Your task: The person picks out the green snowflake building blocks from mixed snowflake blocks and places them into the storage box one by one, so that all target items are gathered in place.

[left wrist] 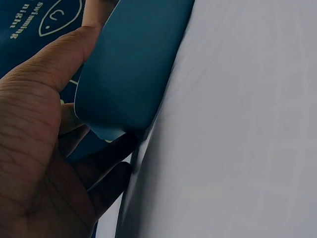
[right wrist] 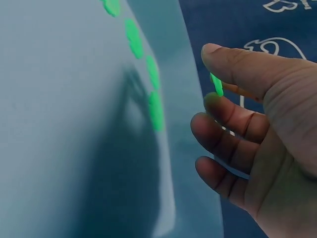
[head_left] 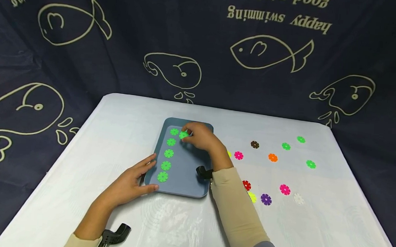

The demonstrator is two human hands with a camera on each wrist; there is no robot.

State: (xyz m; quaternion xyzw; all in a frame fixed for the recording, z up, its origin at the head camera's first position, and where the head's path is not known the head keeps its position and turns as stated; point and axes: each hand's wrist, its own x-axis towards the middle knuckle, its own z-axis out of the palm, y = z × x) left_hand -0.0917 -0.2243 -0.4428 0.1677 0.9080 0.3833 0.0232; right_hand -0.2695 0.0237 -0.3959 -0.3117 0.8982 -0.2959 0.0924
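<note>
A grey-blue tray [head_left: 186, 191] lies on the white table, with a column of several green notched plastic discs [head_left: 169, 153] down its left side. My right hand [head_left: 202, 137] is over the tray's far part and pinches another green disc [right wrist: 217, 85] between thumb and fingertips, close beside the top of that column. At the near left corner of the tray, my left hand [head_left: 129, 183] rests with fingers spread. Its thumb touches the front rim and its other fingers lie along the left side; the left wrist view shows them against the tray's outer wall [left wrist: 131, 64].
Right of the tray lie loose discs: brown [head_left: 254, 144], orange [head_left: 273, 157], purple [head_left: 266, 199], white [head_left: 298, 198], red [head_left: 246, 185], several pink, yellow and green. My right forearm partly covers some. A dark patterned cloth [head_left: 204, 32] hangs behind the table.
</note>
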